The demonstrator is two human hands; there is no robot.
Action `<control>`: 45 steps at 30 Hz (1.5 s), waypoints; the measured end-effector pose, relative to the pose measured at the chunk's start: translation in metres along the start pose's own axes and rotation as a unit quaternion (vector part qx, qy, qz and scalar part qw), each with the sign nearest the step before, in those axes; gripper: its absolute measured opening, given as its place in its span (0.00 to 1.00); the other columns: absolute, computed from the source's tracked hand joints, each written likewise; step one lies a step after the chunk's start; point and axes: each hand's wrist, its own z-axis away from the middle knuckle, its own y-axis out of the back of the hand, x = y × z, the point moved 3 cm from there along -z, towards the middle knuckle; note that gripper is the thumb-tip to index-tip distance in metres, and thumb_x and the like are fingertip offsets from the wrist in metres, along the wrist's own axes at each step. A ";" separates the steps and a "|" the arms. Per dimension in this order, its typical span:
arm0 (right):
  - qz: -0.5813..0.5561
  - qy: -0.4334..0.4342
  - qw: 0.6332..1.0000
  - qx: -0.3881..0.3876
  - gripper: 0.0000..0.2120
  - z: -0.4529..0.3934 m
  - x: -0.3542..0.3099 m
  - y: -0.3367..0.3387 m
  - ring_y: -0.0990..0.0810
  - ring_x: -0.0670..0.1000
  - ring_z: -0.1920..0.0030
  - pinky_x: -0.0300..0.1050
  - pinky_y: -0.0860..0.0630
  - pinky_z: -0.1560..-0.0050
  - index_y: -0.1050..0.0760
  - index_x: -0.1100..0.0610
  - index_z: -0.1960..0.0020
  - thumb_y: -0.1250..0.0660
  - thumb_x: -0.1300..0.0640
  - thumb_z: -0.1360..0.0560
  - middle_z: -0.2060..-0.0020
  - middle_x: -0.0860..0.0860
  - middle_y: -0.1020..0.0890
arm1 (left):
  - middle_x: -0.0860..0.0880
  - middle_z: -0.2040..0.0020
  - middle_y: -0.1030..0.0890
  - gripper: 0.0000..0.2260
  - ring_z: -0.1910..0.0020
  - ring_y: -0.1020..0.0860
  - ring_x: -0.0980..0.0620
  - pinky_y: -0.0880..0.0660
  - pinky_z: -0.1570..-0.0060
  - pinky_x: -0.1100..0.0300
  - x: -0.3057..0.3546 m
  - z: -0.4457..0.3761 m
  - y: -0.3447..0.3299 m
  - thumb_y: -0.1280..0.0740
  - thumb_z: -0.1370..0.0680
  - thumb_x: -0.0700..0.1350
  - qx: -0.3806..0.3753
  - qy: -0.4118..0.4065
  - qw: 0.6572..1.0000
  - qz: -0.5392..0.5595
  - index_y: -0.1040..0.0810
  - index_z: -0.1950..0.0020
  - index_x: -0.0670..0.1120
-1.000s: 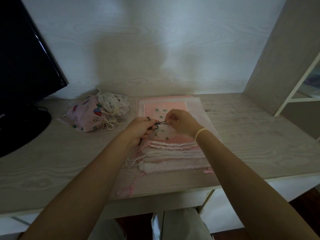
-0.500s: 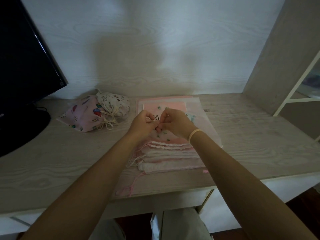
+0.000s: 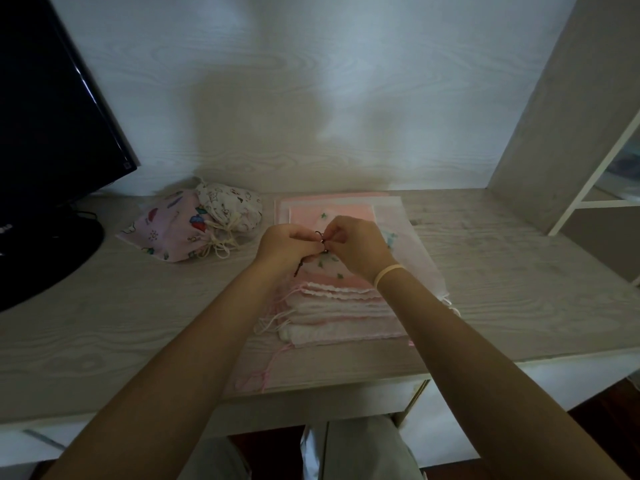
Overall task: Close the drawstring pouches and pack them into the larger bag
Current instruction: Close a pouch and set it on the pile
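Pale wood-grain desk [image 3: 502,271] with a white panelled wall behind it, pretty dim lighting. Landmark is the stack of flat pink and white fabric pouches [image 3: 341,306] in the middle of the desk. Right above its far end, both hands meet: the left hand [image 3: 289,245] and the right hand [image 3: 356,249] have their fingers curled and pinched on a thin dark drawstring [image 3: 320,237] of the white pouch with small green motifs [image 3: 329,266] lying on top of the stack. Left of the stack sit two pouches already cinched, a pink printed one [image 3: 169,233] and a white printed one [image 3: 230,206]; which is the larger bag, I can't tell. My take: pull the cord ends apart evenly while keeping the pouch mouth flat, so it gathers without bunching on one side, then snug the knot.
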 end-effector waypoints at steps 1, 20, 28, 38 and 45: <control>0.001 0.002 1.000 0.001 0.04 0.000 0.000 0.000 0.18 0.51 0.55 0.44 0.22 0.51 0.19 0.57 0.53 0.29 0.62 0.28 0.57 0.54 0.15 | 0.44 0.59 0.16 0.09 0.64 0.19 0.52 0.22 0.63 0.62 0.000 0.000 0.000 0.23 0.31 0.34 -0.009 -0.001 1.000 -0.016 0.17 0.52 0.41; 0.132 0.000 0.979 -0.153 0.12 -0.004 -0.009 -0.005 0.22 0.57 0.51 0.47 0.28 0.52 0.23 0.61 0.45 0.43 0.60 0.20 0.50 0.57 0.19 | 0.51 0.60 0.20 0.14 0.61 0.22 0.53 0.24 0.61 0.59 -0.001 0.005 -0.005 0.31 0.29 0.32 0.016 -0.120 0.981 -0.154 0.25 0.60 0.52; -0.282 -0.168 0.904 -0.274 0.09 -0.001 0.013 -0.007 0.35 0.48 0.69 0.41 0.38 0.66 0.26 0.63 0.54 0.42 0.64 0.19 0.69 0.52 0.30 | 0.51 0.54 0.28 0.09 0.58 0.29 0.52 0.30 0.60 0.58 0.004 0.008 -0.002 0.28 0.28 0.38 0.083 -0.232 0.925 -0.289 0.27 0.57 0.48; -0.388 -0.240 0.862 -0.220 0.12 -0.007 0.027 -0.019 0.34 0.48 0.69 0.41 0.39 0.65 0.27 0.61 0.58 0.45 0.64 0.18 0.68 0.53 0.30 | 0.51 0.59 0.16 0.06 0.58 0.18 0.52 0.20 0.53 0.56 -0.011 0.004 -0.003 0.28 0.27 0.38 0.054 -0.119 0.983 -0.131 0.17 0.56 0.49; -0.363 -0.220 0.881 -0.208 0.10 -0.004 0.018 -0.016 0.32 0.48 0.70 0.40 0.38 0.68 0.24 0.63 0.58 0.41 0.65 0.20 0.70 0.53 0.28 | 0.53 0.62 0.18 0.05 0.63 0.22 0.56 0.26 0.59 0.64 -0.008 0.005 -0.004 0.23 0.30 0.41 0.077 -0.138 0.976 -0.152 0.14 0.55 0.46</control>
